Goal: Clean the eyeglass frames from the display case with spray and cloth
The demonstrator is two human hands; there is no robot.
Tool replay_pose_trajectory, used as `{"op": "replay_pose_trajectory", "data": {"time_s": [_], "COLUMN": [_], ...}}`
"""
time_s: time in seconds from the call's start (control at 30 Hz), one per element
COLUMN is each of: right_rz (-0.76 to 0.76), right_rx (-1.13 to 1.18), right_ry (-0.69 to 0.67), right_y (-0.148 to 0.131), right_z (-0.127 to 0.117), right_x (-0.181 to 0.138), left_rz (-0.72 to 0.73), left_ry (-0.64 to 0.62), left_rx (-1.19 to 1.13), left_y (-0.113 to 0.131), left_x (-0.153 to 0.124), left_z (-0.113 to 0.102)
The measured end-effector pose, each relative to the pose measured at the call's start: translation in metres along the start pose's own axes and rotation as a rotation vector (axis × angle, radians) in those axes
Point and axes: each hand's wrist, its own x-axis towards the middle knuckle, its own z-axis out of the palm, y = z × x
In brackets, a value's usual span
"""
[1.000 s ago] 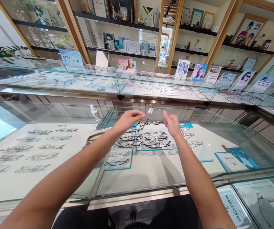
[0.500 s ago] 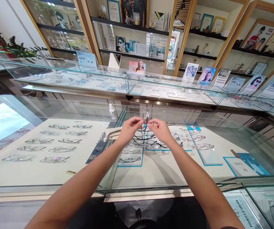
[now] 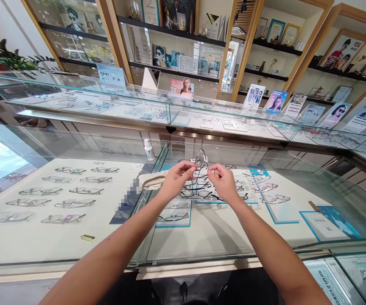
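Observation:
A thin dark-framed pair of eyeglasses (image 3: 203, 155) is held up over the glass display case (image 3: 144, 237). My left hand (image 3: 179, 177) pinches it on the left side, thumb and fingertips together. On the other side my right hand (image 3: 222, 180) has its fingers closed at the end of the other thin part. A small white tag shows at the top of the eyeglasses. Behind and below my hands, several dark glasses frames (image 3: 198, 194) lie in rows inside the case. Their outlines partly mix with the held pair.
A small white bottle (image 3: 149, 150) stands near the divider, with a beige glasses case (image 3: 153, 181) in front of it. Several frames (image 3: 74, 203) lie at the left, near a gold clip (image 3: 88, 238). Another glass counter (image 3: 166, 112) runs across behind, before tall shelves.
My hands have moved slightly apart, the right one shifting right and down. The eyeglasses between them look wider opened than before. The view has shifted slightly.

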Motion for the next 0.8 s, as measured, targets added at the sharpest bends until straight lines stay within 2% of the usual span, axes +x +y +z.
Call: {"op": "replay_pose_trajectory", "data": {"time_s": [0.27, 0.43, 0.53, 0.7, 0.8], "right_rz": [-0.063, -0.201, -0.259, -0.408, -0.439], "right_rx": [-0.281, -0.243, -0.28, -0.41, -0.505], "right_ry": [0.34, 0.396, 0.353, 0.063, -0.002], "right_y": [-0.007, -0.008, -0.009, -0.014, -0.015], "right_z": [-0.026, -0.028, -0.023, -0.009, -0.004], "right_x": [0.007, 0.009, 0.005, -0.005, -0.006], "left_rz": [0.032, 0.028, 0.01, 0.02, 0.025], "left_ry": [0.016, 0.002, 0.023, 0.006, -0.022], "left_rx": [0.071, 0.058, 0.016, 0.023, 0.043], "left_y": [-0.002, -0.003, -0.002, 0.0, 0.0], "left_x": [0.002, 0.001, 0.0, -0.001, -0.002], "left_z": [-0.003, -0.001, -0.001, 0.001, 0.003]}}
